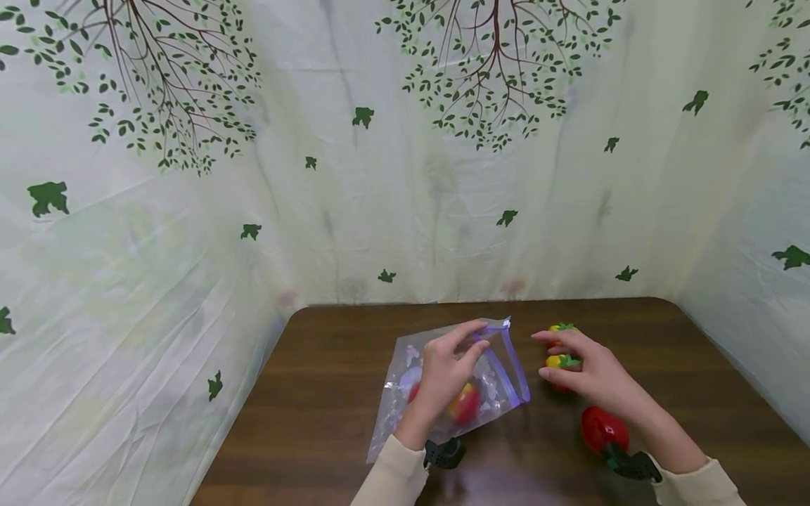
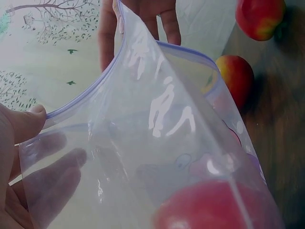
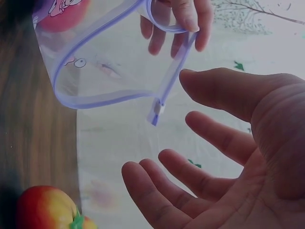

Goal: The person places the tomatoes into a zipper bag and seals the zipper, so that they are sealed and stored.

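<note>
My left hand pinches the opening of a clear zip bag, thumb on the purple zip edge, fingers seen through the film in the left wrist view. The bag's mouth gapes in the right wrist view, with a white slider at one end. Inside lie red fruits, one a red-and-yellow fruit. My right hand holds nothing; its fingers are spread, just right of the bag's mouth. In the head view it overlaps two red-and-yellow fruits with green leafy tops, the nearer fruit and the farther fruit.
A glossy red fruit sits by my right wrist on the brown wooden table. A pale curtain printed with leaves and branches hangs behind the table's far edge and along both sides.
</note>
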`<state>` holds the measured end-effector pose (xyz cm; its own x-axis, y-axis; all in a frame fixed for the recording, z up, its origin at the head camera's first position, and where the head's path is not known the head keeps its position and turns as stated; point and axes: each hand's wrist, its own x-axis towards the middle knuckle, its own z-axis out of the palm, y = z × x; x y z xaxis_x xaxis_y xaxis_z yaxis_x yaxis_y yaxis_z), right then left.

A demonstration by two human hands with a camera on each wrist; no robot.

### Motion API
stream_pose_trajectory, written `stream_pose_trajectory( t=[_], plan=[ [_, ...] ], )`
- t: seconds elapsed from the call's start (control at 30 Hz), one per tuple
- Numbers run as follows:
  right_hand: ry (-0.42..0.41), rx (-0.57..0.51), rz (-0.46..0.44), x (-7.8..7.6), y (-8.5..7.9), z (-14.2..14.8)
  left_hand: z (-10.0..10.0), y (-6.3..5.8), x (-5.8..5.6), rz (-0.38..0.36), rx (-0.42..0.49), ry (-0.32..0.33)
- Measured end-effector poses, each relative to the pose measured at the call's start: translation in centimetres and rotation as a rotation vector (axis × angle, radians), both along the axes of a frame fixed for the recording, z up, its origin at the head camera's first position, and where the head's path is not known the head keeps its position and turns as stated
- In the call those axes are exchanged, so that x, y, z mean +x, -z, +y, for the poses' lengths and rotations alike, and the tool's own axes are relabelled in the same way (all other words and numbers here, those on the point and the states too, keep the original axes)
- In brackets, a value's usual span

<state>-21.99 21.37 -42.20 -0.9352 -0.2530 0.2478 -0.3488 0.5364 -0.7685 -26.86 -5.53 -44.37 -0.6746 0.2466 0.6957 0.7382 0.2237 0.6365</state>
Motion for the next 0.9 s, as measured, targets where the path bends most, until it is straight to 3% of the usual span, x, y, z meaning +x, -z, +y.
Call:
stream_pose_trajectory(
  t=[0.7, 0.9],
  plan=[
    [0.047, 0.139, 0.046, 1.3, 1.1, 3.0, 0.0, -0.3, -0.1, 0.031, -0.01, -0.004],
    [0.087, 0.18, 0.012, 2.0, 1.7, 4.1, -0.1, -0.1, 0.0, 0.009, -0.016, 0.012]
  ],
)
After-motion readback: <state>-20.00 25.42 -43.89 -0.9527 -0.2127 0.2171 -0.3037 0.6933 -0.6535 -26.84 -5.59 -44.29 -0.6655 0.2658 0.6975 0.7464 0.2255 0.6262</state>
